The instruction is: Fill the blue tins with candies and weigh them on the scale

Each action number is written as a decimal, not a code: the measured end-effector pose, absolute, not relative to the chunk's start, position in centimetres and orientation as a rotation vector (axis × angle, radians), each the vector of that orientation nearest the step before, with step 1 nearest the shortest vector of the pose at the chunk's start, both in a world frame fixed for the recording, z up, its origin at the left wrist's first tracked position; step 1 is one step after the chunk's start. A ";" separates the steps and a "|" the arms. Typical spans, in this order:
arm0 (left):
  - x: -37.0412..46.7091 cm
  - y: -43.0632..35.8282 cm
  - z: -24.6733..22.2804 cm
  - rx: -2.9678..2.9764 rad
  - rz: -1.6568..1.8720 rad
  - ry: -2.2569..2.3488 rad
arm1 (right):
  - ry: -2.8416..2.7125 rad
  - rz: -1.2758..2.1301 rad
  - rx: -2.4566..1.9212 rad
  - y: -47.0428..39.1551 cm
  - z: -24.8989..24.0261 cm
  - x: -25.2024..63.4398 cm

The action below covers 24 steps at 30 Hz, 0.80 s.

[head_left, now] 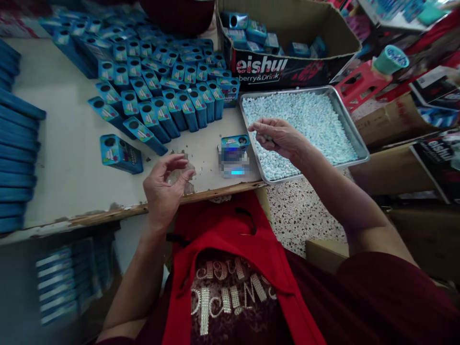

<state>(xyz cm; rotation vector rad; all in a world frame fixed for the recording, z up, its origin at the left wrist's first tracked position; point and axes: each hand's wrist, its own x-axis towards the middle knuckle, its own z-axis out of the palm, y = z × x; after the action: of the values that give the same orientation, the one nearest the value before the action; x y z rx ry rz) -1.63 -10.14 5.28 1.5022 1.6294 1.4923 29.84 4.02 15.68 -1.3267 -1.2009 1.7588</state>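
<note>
Head view: a person in a red apron sits at a worn white desk (72,158) whose near edge is chipped. The right hand (278,138) hovers over the near-left corner of a shallow metal tray of pale blue-white tablets (354,139), fingers pinched together as if on a few tablets, though what they hold is too small to tell. The left hand (166,184) is raised above the desk edge, fingers curled loosely and half open around something clear and thin that cannot be made out. Between the two hands, just left of the tray, stands a small blue printed tin (234,153), nearer the right hand. Rows of matching blue tins with round holes (161,91) fill the far desk, and a printed cardboard box (287,67) behind the tray holds more.
</note>
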 end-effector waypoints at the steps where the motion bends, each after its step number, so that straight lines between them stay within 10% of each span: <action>1: -1.8 -10.1 5.1 1.483 1.494 1.628 | -1.212 1.752 -1.338 4.0 15.7 29.8; 17: 7.7 0.3 1.5 1.613 1.268 1.429 | -1.603 1.021 -1.508 6.1 12.8 35.5; 24: 11.8 4.8 9.8 2.499 1.081 1.023 | -0.381 1.656 -1.189 4.5 9.8 33.1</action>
<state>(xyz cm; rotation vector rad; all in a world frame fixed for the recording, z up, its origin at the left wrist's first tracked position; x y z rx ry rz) 11.79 4.79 9.83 2.4990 1.0230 1.0807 33.07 4.48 9.84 -1.1888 -0.3813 1.6563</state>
